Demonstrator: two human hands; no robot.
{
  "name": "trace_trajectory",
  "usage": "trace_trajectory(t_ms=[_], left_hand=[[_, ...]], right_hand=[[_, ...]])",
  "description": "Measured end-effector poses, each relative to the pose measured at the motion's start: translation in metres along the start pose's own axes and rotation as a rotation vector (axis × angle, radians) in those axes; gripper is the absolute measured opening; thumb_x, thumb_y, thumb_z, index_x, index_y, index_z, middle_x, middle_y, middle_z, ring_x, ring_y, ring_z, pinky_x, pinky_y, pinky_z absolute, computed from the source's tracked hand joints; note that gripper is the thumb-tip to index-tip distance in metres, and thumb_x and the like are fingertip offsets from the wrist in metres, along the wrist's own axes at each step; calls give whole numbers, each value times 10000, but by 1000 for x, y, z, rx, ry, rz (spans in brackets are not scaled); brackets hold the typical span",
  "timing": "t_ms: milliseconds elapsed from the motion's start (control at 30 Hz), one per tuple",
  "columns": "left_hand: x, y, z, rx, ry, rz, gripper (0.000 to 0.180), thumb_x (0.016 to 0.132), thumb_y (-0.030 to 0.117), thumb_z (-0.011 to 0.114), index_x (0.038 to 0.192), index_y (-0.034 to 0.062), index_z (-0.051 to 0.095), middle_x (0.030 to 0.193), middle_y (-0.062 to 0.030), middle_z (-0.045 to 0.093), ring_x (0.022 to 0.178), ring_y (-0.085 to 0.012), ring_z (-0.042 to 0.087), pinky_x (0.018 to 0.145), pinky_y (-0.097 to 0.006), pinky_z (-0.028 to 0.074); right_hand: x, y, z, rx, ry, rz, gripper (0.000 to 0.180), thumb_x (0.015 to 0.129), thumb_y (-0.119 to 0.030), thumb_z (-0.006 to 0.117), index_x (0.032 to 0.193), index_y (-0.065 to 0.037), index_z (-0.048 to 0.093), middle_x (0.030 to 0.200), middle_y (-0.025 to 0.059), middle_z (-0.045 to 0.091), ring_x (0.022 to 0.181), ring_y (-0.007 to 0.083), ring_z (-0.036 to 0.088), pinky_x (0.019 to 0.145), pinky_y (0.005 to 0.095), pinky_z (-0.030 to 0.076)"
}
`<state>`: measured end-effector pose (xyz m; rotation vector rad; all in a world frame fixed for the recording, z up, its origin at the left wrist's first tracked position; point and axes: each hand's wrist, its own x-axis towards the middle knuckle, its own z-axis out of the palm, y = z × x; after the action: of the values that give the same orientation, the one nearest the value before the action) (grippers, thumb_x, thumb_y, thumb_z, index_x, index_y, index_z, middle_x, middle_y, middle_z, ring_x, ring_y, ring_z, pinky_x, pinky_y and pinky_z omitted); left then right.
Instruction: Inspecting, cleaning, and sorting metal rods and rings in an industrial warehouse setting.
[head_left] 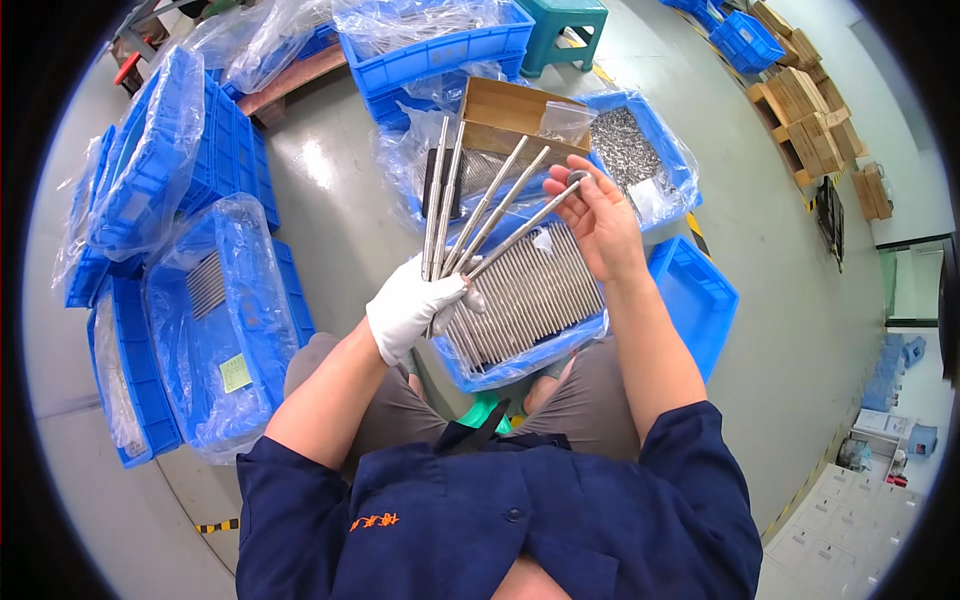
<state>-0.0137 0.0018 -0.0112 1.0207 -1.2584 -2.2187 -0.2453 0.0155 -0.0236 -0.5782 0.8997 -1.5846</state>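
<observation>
My left hand (412, 308), in a white glove, is closed around the lower ends of several shiny metal rods (487, 205), which fan out upward. Bare, my right hand (608, 222) pinches a small dark round piece (577, 177) at the tip of the rightmost rod. Whether that piece is seated on the rod or only held against it, I cannot tell. Below both hands, between my knees, a row of similar rods (530, 295) lies side by side in a blue crate (500, 375) lined with plastic film.
Behind stand an open cardboard box (500, 100) and a blue crate of small metal parts (625, 140). A blue bin (700, 300) sits by my right knee. Film-lined crates (215, 330) are on the left, a green stool (562, 35) at the back, wooden boxes (805, 120) far right.
</observation>
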Motion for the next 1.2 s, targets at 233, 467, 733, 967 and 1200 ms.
trace_trajectory(t_ms=[233, 467, 733, 967, 1200], left_hand=[[0, 3, 7, 24, 33, -1, 297, 783, 166, 522, 1028, 4, 477, 664, -55, 579, 396, -53, 390, 367, -176, 302], [-3, 0, 8, 20, 83, -1, 266, 783, 148, 511, 1007, 5, 498, 647, -52, 582, 411, -45, 387, 376, -174, 302], [-2, -2, 7, 28, 106, 7, 276, 782, 146, 537, 1015, 7, 486, 646, -65, 556, 376, -47, 371, 331, -175, 260], [0, 2, 5, 8, 100, 22, 288, 774, 171, 548, 1012, 18, 493, 638, -53, 556, 390, -45, 374, 342, -173, 264], [-4, 7, 1, 313, 172, 12, 233, 794, 218, 531, 917, 22, 501, 620, -29, 534, 399, -41, 357, 355, -188, 273]], right_hand=[[-10, 10, 2, -496, -73, -290, 278, 865, -96, 439, 1121, 10, 466, 1050, 109, 533, 947, 193, 543, 808, 280, 437], [-19, 20, 16, -466, 31, -310, 266, 865, -96, 448, 1107, 7, 485, 991, 92, 563, 889, 150, 568, 750, 233, 436], [-21, 20, 19, -524, 47, -309, 273, 866, -90, 444, 1120, 1, 481, 978, 81, 560, 869, 153, 571, 755, 237, 435], [-29, 28, 24, -490, -265, -128, 362, 868, -51, 400, 1228, -19, 371, 1122, 98, 490, 936, 165, 530, 818, 280, 433], [-1, -42, -28, -325, -39, -43, 352, 815, -51, 497, 1163, -30, 452, 994, 111, 561, 845, 153, 567, 735, 249, 475]])
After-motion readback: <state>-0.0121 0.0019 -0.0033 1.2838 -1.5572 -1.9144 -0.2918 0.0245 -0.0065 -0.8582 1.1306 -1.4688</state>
